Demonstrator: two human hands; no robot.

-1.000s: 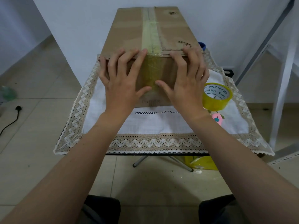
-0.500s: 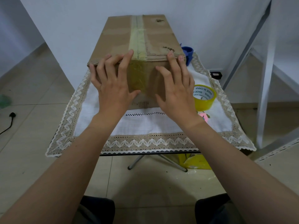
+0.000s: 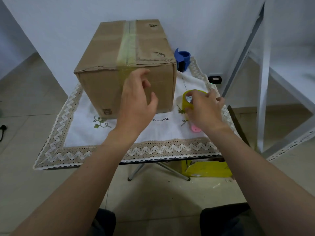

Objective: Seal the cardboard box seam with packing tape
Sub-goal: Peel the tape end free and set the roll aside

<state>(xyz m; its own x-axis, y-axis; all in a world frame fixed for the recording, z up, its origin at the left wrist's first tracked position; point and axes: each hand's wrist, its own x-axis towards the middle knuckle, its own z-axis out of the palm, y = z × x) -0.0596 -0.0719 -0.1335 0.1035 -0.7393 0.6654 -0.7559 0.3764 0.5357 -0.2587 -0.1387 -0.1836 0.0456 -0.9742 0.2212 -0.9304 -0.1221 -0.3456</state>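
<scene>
- Right hand (image 3: 205, 110), at 3 o'clock: lifted off the box front since half a second ago; fingers now closing round the yellow tape roll (image 3: 187, 99), grip seemingly not yet firm.
- Left hand (image 3: 136, 101), centre: withdrawn from pressing; loosely curled, empty.
- Cardboard box (image 3: 105, 86), 12 o'clock: turned slightly on the tablecloth (image 3: 119, 150); tape strip (image 3: 127, 46) covering top seam, folded over the front edge. Probably another strip next.
</scene>
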